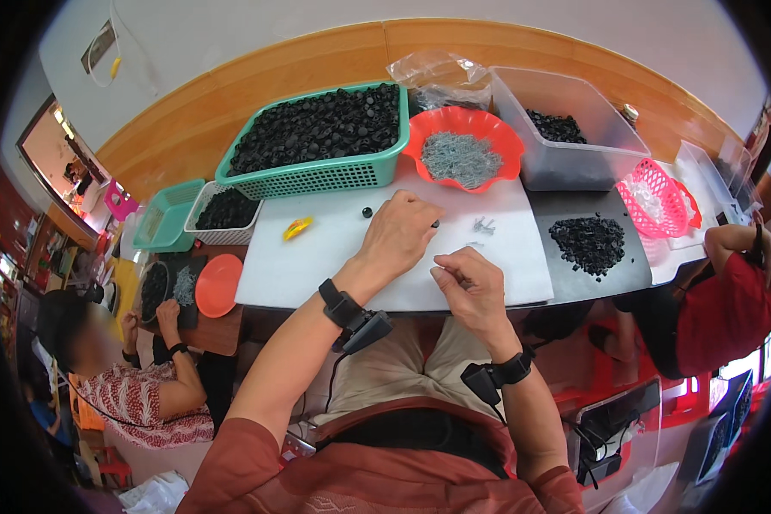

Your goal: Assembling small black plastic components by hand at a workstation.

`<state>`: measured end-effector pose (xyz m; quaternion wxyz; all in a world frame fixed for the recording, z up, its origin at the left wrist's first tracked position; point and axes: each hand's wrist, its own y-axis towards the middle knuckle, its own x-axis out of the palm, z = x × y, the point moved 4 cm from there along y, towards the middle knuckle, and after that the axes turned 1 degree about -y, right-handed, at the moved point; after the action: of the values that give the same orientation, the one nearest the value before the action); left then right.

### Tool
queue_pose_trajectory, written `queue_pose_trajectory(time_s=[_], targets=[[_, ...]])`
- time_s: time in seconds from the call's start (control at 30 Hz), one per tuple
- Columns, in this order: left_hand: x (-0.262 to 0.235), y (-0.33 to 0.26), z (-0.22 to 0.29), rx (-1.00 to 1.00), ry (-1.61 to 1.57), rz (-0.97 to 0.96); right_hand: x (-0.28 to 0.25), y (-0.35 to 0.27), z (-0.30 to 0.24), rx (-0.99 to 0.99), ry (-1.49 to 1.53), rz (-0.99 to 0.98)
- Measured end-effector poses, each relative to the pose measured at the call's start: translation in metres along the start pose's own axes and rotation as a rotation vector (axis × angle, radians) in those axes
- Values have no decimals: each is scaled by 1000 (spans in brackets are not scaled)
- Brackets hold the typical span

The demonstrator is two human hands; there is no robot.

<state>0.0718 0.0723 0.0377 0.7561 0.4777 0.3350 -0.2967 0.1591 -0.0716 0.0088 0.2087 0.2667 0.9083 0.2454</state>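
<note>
Over the white sheet (317, 270), my left hand (394, 236) is closed, back upward, with a small round black plastic part (435, 224) at its fingertips. Close to its right, my right hand (474, 287) has thumb and fingers pinched together; what they hold, if anything, is too small to make out. Beyond the right hand lies a little pile of grey screws (483, 226). A single black cap (367, 212) rests on the sheet to the left of my left hand, and a yellow wrapped packet (297, 228) lies farther left.
Along the back stand a green basket (317, 182) of black parts, a red scalloped bowl (516, 137) of screws and a clear bin (574, 154). Loose black pieces (587, 244) cover a dark mat at right. Other people sit working on both sides; a red plate (218, 285) is at left.
</note>
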Motion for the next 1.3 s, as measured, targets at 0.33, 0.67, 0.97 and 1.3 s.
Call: queue_pose_trajectory(time_s=[0.33,0.67,0.97,1.3], targets=[[9,10,-4,88,89,-98,-2,0,-4,-3,12,16],[-2,-15,15,57,-150,16,-40,-3,4,14,-68,184],[4,-27,23,-141,-481,-14,-64,18,9,38,-539,-16],[10,-34,25,-184,-570,17,-50,32,21,26,-774,-137]])
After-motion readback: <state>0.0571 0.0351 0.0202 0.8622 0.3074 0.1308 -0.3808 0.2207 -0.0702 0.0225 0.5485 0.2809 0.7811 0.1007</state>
